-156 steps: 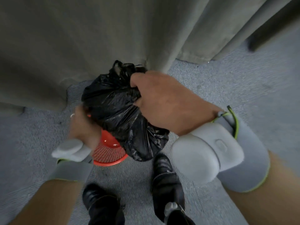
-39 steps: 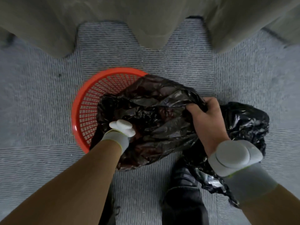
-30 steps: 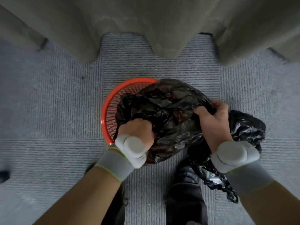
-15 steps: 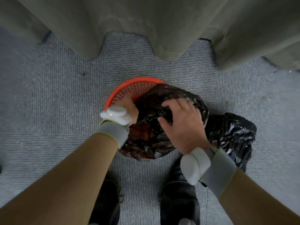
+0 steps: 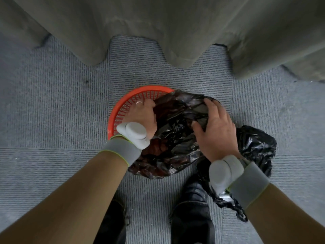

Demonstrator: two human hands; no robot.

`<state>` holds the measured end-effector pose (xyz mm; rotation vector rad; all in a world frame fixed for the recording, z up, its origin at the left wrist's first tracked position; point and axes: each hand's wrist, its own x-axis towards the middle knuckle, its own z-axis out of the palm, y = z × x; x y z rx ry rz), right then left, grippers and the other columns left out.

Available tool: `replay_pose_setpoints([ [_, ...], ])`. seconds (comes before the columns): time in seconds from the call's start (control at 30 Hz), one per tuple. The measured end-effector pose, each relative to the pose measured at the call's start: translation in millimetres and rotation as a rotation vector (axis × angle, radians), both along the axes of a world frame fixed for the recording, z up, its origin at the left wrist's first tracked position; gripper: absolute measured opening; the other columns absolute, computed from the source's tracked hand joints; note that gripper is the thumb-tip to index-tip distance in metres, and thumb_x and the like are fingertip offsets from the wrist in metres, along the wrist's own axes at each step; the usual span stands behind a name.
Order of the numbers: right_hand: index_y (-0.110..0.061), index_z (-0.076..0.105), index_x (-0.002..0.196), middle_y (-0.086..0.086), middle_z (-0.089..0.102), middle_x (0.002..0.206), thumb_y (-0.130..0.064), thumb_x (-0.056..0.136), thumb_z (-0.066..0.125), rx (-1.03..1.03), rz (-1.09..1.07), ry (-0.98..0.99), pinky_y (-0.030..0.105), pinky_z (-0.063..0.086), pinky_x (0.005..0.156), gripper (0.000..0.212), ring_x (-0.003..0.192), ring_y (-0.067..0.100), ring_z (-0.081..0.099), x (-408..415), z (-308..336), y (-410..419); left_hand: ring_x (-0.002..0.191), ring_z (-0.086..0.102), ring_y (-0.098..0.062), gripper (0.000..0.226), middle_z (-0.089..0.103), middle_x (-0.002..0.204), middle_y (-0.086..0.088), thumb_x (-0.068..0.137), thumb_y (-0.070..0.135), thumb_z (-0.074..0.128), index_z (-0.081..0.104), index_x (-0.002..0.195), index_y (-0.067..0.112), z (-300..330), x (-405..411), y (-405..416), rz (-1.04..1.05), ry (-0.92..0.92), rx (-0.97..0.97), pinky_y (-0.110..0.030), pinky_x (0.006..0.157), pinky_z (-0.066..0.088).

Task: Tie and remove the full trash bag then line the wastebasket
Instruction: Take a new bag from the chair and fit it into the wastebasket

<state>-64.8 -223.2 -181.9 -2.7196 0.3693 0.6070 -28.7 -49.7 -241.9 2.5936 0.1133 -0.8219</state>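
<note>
An orange mesh wastebasket (image 5: 123, 106) stands on the carpet, mostly covered by a crumpled empty black liner bag (image 5: 174, 138) that drapes over its right and near rim. My left hand (image 5: 142, 117) is inside the basket at its left side, gripping the liner's edge. My right hand (image 5: 214, 131) lies on top of the liner at the right rim, fingers spread and pinching the plastic. The full, tied black trash bag (image 5: 255, 145) sits on the floor to the right of the basket, partly hidden behind my right wrist.
Grey-green curtains (image 5: 175, 29) hang to the floor just beyond the basket. Grey carpet (image 5: 52, 111) spreads to the left and right. My two dark shoes (image 5: 191, 205) stand directly below the basket.
My right hand has slid rightward across the liner to the right rim. My left hand has pushed further along the basket's left side. The liner is spread wider over the opening.
</note>
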Motion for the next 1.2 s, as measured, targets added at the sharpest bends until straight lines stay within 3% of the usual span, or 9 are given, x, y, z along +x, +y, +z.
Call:
replay_pose_setpoints([
  [0.13, -0.022, 0.015, 0.149, 0.001, 0.021, 0.157, -0.035, 0.088, 0.053, -0.002, 0.018, 0.037, 0.041, 0.022, 0.115, 0.073, 0.145, 0.021, 0.021, -5.1, -7.1, -3.6, 0.108, 0.058, -0.034, 0.071, 0.059, 0.117, -0.011, 0.085, 0.02, 0.058, 0.018, 0.143, 0.02, -23.9, 3.5, -11.8, -0.031, 0.201, 0.088, -0.037, 0.079, 0.041],
  [0.27, -0.022, 0.017, 0.149, 0.002, 0.022, 0.157, -0.042, 0.089, 0.05, 0.065, -0.05, 0.014, 0.042, 0.022, 0.115, 0.072, 0.145, 0.021, 0.021, -2.5, -3.7, -2.4, 0.108, 0.056, -0.034, 0.039, 0.065, 0.112, -0.008, 0.084, 0.045, 0.052, 0.055, 0.115, 0.022, -4.4, 1.3, -0.7, -0.197, 0.072, 0.081, -0.041, 0.09, 0.039],
  [0.37, -0.021, 0.016, 0.149, 0.004, 0.018, 0.159, -0.049, 0.089, 0.045, 0.131, -0.073, 0.051, 0.043, 0.023, 0.117, 0.072, 0.146, 0.023, 0.019, 1.8, -6.3, -0.5, 0.119, 0.046, -0.034, 0.043, 0.056, 0.122, -0.011, 0.083, 0.048, 0.052, 0.057, 0.11, 0.014, 30.3, -3.6, 14.5, -0.207, -0.145, 0.033, -0.045, 0.102, 0.035],
  [0.53, -0.024, 0.012, 0.15, 0.003, 0.017, 0.159, -0.056, 0.089, 0.04, 0.215, -0.083, 0.146, 0.047, 0.028, 0.114, 0.074, 0.145, 0.026, 0.021, 9.6, -7.5, 9.9, 0.093, 0.058, -0.022, 0.03, 0.064, 0.094, 0.0, 0.08, 0.045, 0.06, 0.057, 0.101, 0.023, 68.3, 5.5, 55.7, 0.162, -0.128, -0.253, -0.032, 0.083, 0.044],
  [0.77, -0.028, 0.021, 0.148, 0.005, 0.032, 0.152, -0.059, 0.089, 0.034, 0.282, -0.101, 0.159, 0.04, 0.032, 0.109, 0.068, 0.137, 0.029, 0.036, 28.1, -18.1, 19.3, 0.083, 0.054, -0.024, 0.032, 0.059, 0.086, -0.007, 0.088, 0.039, 0.055, 0.062, 0.098, 0.009, 25.9, 46.2, 73.4, 0.394, -0.193, -0.221, -0.029, 0.068, 0.035],
  [0.93, -0.023, 0.049, 0.133, 0.009, 0.055, 0.133, -0.066, 0.088, 0.025, 0.31, -0.241, 0.345, 0.036, 0.034, 0.092, 0.066, 0.123, 0.034, 0.049, 32.2, -38.4, 15.3, 0.106, 0.059, -0.032, 0.042, 0.062, 0.099, -0.013, 0.089, 0.044, 0.052, 0.065, 0.104, 0.006, -31.2, 46.5, 88.9, 0.538, 0.108, -0.147, -0.032, 0.077, 0.041],
  [1.0, -0.021, 0.05, 0.132, 0.01, 0.053, 0.137, -0.068, 0.087, 0.024, 0.305, -0.283, 0.369, 0.037, 0.033, 0.096, 0.07, 0.125, 0.035, 0.048, 31.6, -39.1, 11.8, 0.12, 0.055, -0.037, 0.071, 0.062, 0.124, -0.019, 0.08, 0.059, 0.054, 0.058, 0.121, 0.001, -39.5, 32.9, 103.0, 0.68, 0.347, -0.371, -0.041, 0.098, 0.045],
  [1.1, -0.017, 0.049, 0.132, 0.012, 0.053, 0.136, -0.067, 0.087, 0.025, 0.319, -0.288, 0.354, 0.042, 0.035, 0.1, 0.071, 0.123, 0.035, 0.048, 27.5, -36.0, 11.8, 0.121, 0.057, -0.024, 0.081, 0.066, 0.124, -0.008, 0.076, 0.076, 0.038, 0.061, 0.123, 0.014, -31.0, 4.4, 121.4, 0.875, 0.586, -0.804, -0.043, 0.105, 0.042],
  [1.2, -0.016, 0.046, 0.132, 0.011, 0.054, 0.131, -0.064, 0.089, 0.027, 0.349, -0.325, 0.34, 0.043, 0.037, 0.098, 0.067, 0.118, 0.033, 0.05, 24.1, -28.2, 15.1, 0.114, 0.06, -0.02, 0.092, 0.07, 0.116, -0.002, 0.06, 0.087, 0.032, 0.067, 0.114, 0.021, -6.1, -28.9, 137.1, 0.811, 0.682, -0.795, -0.044, 0.102, 0.041],
])
